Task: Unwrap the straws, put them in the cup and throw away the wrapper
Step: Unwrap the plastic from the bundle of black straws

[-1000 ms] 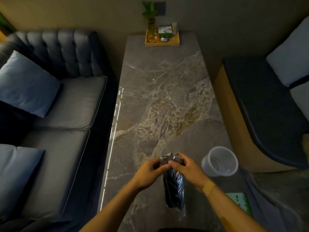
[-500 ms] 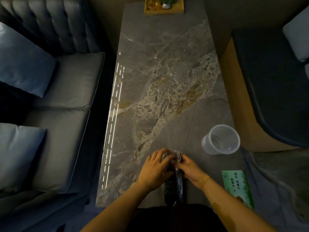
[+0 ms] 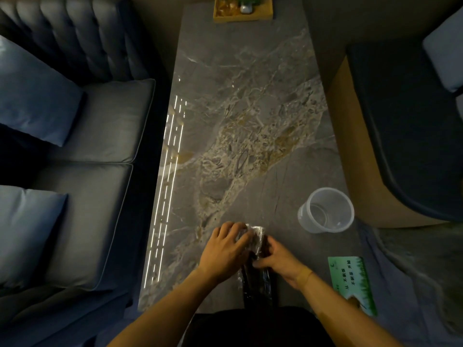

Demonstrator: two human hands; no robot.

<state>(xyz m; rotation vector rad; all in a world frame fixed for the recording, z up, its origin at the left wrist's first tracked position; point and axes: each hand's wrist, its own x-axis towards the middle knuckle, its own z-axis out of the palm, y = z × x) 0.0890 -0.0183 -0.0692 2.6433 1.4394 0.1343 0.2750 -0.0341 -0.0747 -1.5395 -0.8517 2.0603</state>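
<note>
A bundle of dark straws [image 3: 258, 284] in a clear plastic wrapper [image 3: 254, 232] lies lengthwise on the near end of the marble table [image 3: 225, 136]. My left hand [image 3: 223, 249] grips the crinkled far end of the wrapper. My right hand [image 3: 275, 259] pinches the bundle just below it, fingers closed on the plastic. A clear empty plastic cup [image 3: 325, 210] stands upright to the right of my hands, near the table's right edge. The bundle's near end is hard to make out against my dark clothing.
A green printed card [image 3: 352, 284] lies at the table's near right corner. A wooden tray [image 3: 243, 8] with small items sits at the far end. A blue-grey sofa [image 3: 82, 151] with cushions runs along the left; a dark bench [image 3: 406, 126] stands on the right.
The view has tilted down and closer to the table. My hands and the bundle have come down onto the table surface, and my right hand has slid lower along the wrapper.
</note>
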